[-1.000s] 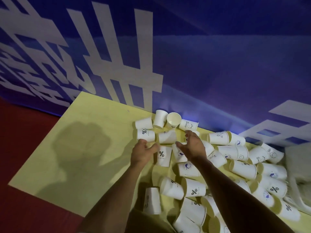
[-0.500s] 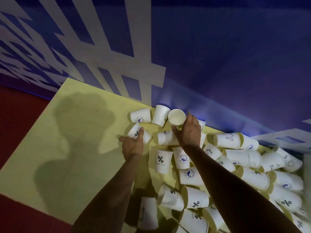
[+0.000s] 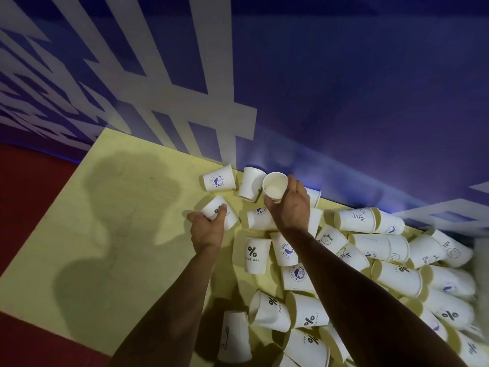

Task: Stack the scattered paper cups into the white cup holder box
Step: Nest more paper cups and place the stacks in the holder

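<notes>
cups (image 3: 397, 278): white paper, printed with % marks, whales, "hi"; most on their sides, heaped on the yellow table (image 3: 119, 207) from 3 to 6 o'clock of both hands. left hand (image 3: 207, 229): curled round a tipped % cup (image 3: 221, 217) at its 12 o'clock. right hand (image 3: 293, 207): grips an open cup (image 3: 275, 186), mouth up, at its 11 o'clock.

1. Table (image 3: 132, 234): flat pale-yellow top, far edge against a blue wall (image 3: 344, 102) with white bars; a person's shadow falls across its left part.
2. Paper cups (image 3: 397, 276): white and printed, mostly on their sides, crowded and touching over the right part.
3. Whale-print cup (image 3: 219, 178) and neighbouring cup (image 3: 250, 184): at the far edge, just beside the wall.
4. Percent-marked cup (image 3: 210, 206): on its side at the group's left margin.
5. Shadowed cup (image 3: 234, 337): near the front edge.
</notes>
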Tool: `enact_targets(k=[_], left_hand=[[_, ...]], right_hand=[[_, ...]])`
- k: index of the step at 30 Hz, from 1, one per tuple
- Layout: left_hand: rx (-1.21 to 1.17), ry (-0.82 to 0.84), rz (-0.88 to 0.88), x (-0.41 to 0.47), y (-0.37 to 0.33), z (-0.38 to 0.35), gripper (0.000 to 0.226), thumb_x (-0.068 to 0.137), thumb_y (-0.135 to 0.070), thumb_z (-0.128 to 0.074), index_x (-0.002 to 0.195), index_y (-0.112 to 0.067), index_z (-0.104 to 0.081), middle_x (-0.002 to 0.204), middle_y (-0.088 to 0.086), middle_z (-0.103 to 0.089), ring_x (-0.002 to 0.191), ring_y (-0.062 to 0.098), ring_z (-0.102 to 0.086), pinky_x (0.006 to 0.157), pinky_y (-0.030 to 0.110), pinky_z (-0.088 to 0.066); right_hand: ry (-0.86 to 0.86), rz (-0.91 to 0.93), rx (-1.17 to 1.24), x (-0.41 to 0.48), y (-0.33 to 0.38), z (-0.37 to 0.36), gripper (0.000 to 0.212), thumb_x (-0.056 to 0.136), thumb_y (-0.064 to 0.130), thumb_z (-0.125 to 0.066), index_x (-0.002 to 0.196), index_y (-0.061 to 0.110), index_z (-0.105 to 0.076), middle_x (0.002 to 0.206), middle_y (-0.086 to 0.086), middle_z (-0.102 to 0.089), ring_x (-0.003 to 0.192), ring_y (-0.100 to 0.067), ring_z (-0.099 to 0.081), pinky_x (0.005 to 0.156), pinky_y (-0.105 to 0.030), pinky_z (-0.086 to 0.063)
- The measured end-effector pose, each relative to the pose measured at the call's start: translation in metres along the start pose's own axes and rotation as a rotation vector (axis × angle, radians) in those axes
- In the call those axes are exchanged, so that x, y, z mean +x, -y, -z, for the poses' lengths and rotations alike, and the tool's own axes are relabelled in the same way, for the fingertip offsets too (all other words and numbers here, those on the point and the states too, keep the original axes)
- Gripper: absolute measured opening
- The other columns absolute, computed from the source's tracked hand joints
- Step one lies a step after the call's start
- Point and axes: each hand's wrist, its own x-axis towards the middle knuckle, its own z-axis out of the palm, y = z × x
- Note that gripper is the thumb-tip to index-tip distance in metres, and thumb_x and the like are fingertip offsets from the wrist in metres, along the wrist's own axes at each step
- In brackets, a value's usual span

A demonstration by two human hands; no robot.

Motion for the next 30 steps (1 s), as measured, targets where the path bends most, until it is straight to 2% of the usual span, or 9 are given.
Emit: enact_targets(k=[5, 7, 11, 16, 19, 24, 30], left_hand=[[-0.034, 0.061, -0.087, -0.017, -0.005, 0.017, 0.063, 0.080, -0.049, -0.078, 0.112, -0.004, -0.047, 0.099, 0.005, -0.064, 0.088, 0.026, -0.060, 0.074, 0.029, -0.041], [-0.046, 0.110, -0.136, -0.028, -0.008, 0.024, 0.060, 0.080, -0.046, -0.079, 0.113, -0.006, -0.049, 0.099, 0.002, -0.064, 0.087, 0.023, -0.061, 0.074, 0.028, -0.042], [-0.057, 0.326, -0.233, -0.061, -0.009, 0.028, 0.047, 0.081, -0.036, -0.081, 0.111, -0.015, -0.051, 0.103, -0.003, -0.065, 0.089, 0.013, -0.063, 0.074, 0.028, -0.045], [-0.036, 0.453, -0.313, -0.108, 0.003, 0.025, 0.049, 0.080, -0.031, -0.082, 0.115, -0.015, -0.052, 0.107, -0.004, -0.064, 0.093, 0.014, -0.065, 0.080, 0.031, -0.052], [0.000, 0.496, -0.374, -0.136, 0.007, 0.023, 0.055, 0.078, -0.029, -0.084, 0.121, -0.017, -0.052, 0.111, -0.002, -0.064, 0.100, 0.019, -0.065, 0.089, 0.040, -0.055], [0.076, 0.509, -0.472, -0.193, 0.006, 0.007, 0.059, 0.077, -0.030, -0.083, 0.124, -0.020, -0.050, 0.118, -0.002, -0.062, 0.101, 0.021, -0.064, 0.087, 0.042, -0.055], [0.085, 0.501, -0.525, -0.275, 0.025, -0.032, 0.057, 0.075, -0.035, -0.084, 0.121, -0.021, -0.052, 0.119, -0.003, -0.063, 0.103, 0.019, -0.064, 0.091, 0.043, -0.055]], right_hand=[[-0.061, 0.133, -0.033, -0.021, 0.004, 0.029, 0.069, 0.079, 0.037, -0.076, 0.134, 0.005, -0.050, 0.118, -0.013, -0.060, 0.106, -0.032, -0.058, 0.088, -0.042, -0.049], [-0.061, 0.129, -0.044, -0.031, 0.008, 0.046, 0.071, 0.080, 0.041, -0.075, 0.136, 0.007, -0.048, 0.122, -0.012, -0.059, 0.108, -0.030, -0.056, 0.090, -0.040, -0.048], [-0.106, 0.128, -0.039, -0.060, 0.002, 0.076, 0.070, 0.077, 0.038, -0.077, 0.133, 0.007, -0.050, 0.119, -0.014, -0.061, 0.107, -0.033, -0.058, 0.089, -0.042, -0.048], [-0.161, 0.057, -0.018, -0.106, -0.029, 0.117, 0.063, 0.076, 0.033, -0.077, 0.128, 0.007, -0.053, 0.115, -0.014, -0.060, 0.105, -0.035, -0.057, 0.089, -0.042, -0.047], [-0.187, -0.001, -0.009, -0.132, -0.052, 0.144, 0.064, 0.078, 0.036, -0.077, 0.130, 0.010, -0.051, 0.120, -0.012, -0.059, 0.110, -0.032, -0.056, 0.093, -0.042, -0.047], [-0.224, -0.032, 0.029, -0.166, -0.097, 0.185, 0.073, 0.077, 0.040, -0.076, 0.137, 0.008, -0.048, 0.127, -0.013, -0.058, 0.116, -0.034, -0.055, 0.096, -0.045, -0.048], [-0.209, -0.023, 0.021, -0.209, -0.172, 0.239, 0.072, 0.078, 0.042, -0.074, 0.137, 0.011, -0.048, 0.123, -0.011, -0.058, 0.111, -0.032, -0.056, 0.092, -0.042, -0.048]])
